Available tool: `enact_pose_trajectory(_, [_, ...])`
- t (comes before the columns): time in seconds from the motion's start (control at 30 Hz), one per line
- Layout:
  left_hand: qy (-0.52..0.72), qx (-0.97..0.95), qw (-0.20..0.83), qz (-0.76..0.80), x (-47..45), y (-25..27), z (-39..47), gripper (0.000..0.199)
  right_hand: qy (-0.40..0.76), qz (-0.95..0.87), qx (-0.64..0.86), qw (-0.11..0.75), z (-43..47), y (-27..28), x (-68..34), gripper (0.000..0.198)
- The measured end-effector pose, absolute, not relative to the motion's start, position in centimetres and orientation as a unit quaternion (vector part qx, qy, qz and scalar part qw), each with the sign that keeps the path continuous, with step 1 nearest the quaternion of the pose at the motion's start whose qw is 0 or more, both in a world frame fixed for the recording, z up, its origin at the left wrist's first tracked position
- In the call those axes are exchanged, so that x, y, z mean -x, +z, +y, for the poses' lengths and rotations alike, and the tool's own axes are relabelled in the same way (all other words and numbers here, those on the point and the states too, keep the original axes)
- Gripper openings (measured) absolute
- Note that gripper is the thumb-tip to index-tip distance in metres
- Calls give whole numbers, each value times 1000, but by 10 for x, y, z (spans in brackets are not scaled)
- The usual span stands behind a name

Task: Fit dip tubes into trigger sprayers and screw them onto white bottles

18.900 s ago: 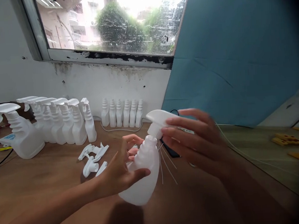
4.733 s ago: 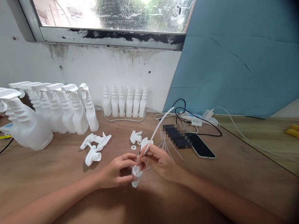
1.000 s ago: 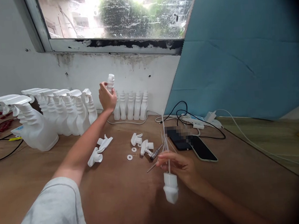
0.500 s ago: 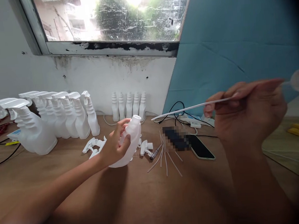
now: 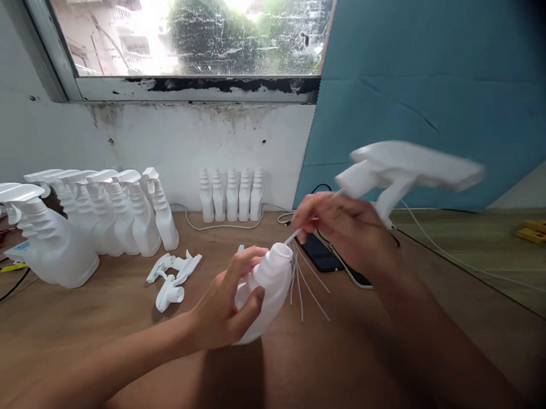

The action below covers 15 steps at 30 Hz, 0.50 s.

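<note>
My left hand (image 5: pixel 230 298) is wrapped round a white plastic spray bottle (image 5: pixel 272 285) without a top, tilted to the right above the table. My right hand (image 5: pixel 337 222) pinches the thin white dip tube (image 5: pixel 293 236) of a trigger sprayer head (image 5: pixel 401 167). The tube's lower end is at the bottle's mouth; whether it has gone inside I cannot tell. The sprayer head sticks out above and to the right of my right hand, slightly blurred. Several loose dip tubes (image 5: pixel 313 295) lie fanned out on the table behind the bottle.
Loose sprayer heads (image 5: pixel 173 277) lie left of my left hand. Bottles with sprayers fitted (image 5: pixel 65 244) stand at the left, and several smaller bottles (image 5: pixel 232 196) line the wall. Two phones (image 5: pixel 321 254) and cables lie behind my right hand. Yellow items (image 5: pixel 543 230) are far right.
My right hand has swung left and down, bringing the tube's end to the bottle's mouth; the sprayer head now shows. My left hand has moved the bottle right and toward me, tilting it more.
</note>
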State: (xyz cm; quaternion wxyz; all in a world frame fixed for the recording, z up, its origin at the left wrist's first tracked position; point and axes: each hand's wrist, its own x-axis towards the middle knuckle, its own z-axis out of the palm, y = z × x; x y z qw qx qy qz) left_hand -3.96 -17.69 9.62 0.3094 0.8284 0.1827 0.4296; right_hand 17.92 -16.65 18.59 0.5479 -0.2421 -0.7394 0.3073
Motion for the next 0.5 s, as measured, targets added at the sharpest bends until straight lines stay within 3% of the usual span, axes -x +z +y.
enact_pose_trajectory(0.1, [418,-811,377,162,36,98,-184,40,332,-789,261,446,-171,181,-168,30])
enact_pose_trajectory(0.23, [424,-802,394,145,37,98,-184,37,425,-785,281,352,-181,182,-160,30])
enact_pose_trajectory(0.37, [423,-790,420,145,40,98,-184,34,483,-761,282,329,-184,181,-162,37])
enact_pose_trajectory(0.5, [432,-768,449,150,40,98,-186,34,461,-754,312,348,-183,177,-165,52])
